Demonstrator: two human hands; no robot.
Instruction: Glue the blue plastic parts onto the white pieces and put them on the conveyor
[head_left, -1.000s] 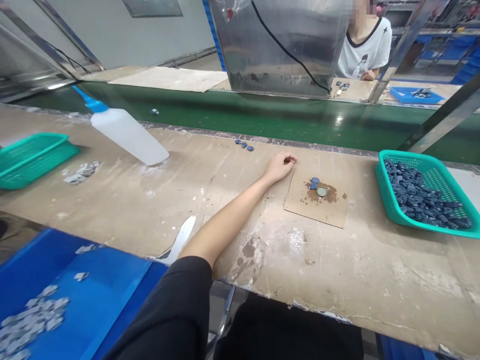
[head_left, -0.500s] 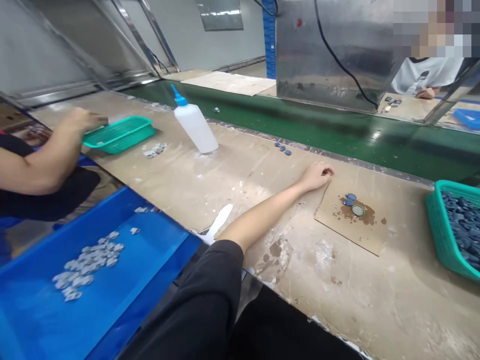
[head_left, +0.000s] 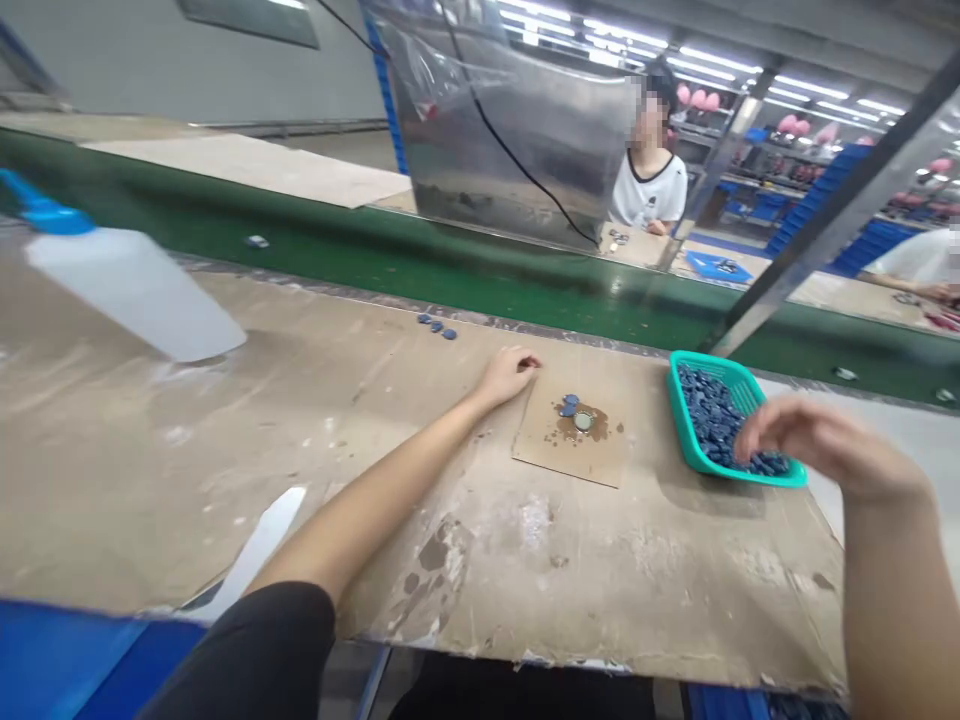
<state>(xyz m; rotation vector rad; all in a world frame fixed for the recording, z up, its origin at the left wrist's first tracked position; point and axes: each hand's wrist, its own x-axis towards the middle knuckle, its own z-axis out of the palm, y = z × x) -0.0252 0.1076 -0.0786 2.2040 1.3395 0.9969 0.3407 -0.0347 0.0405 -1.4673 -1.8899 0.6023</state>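
Note:
My left hand rests on the worktop by the top left corner of a small square of cardboard. Its fingers are curled together; whatever they may hold is hidden. On the wet-stained cardboard lie dark blue pieces beside a small round disc with a pale centre and a notched rim. At the right, my right hand hovers over the green basket of many small dark blue pieces. It is open, with bent fingers pointing down towards them; nothing shows in it.
A white squeeze bottle with a blue nozzle stands at the left. Several blue pieces lie near the table's far edge. Beyond runs a green conveyor belt, with a metal housing over it. A person sits across.
The view has swung right, bringing my right hand and the whole green basket into sight. The neighbour's arm and blue tray's pieces have left the picture. My left hand keeps its place by the cardboard.

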